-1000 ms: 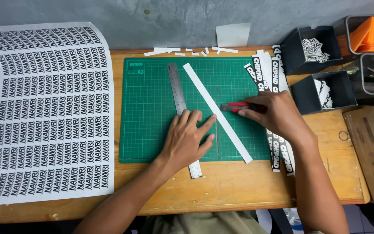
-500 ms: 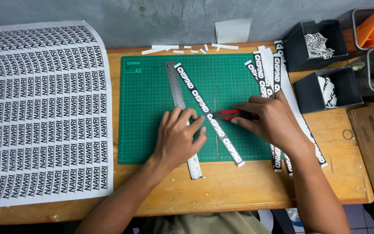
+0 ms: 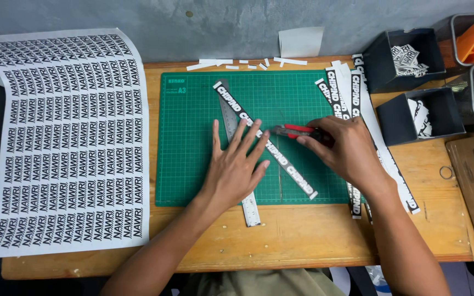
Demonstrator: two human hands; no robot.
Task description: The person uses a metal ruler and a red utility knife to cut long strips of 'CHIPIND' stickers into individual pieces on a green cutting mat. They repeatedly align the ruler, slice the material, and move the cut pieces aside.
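Working over a green cutting mat on my wooden table, left hand spread flat on the ruler, right hand clenching a red knife; blade tip unclear.

Even, bright overhead light, soft shadows, sharp focus, perhaps slight edge distortion.

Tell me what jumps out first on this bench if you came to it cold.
The green cutting mat at the middle of the wooden table, with the left hand flat over a metal ruler and a printed strip. The right hand holds a red cutter beside it. At far left, a big printed sheet drapes over the table's edge.
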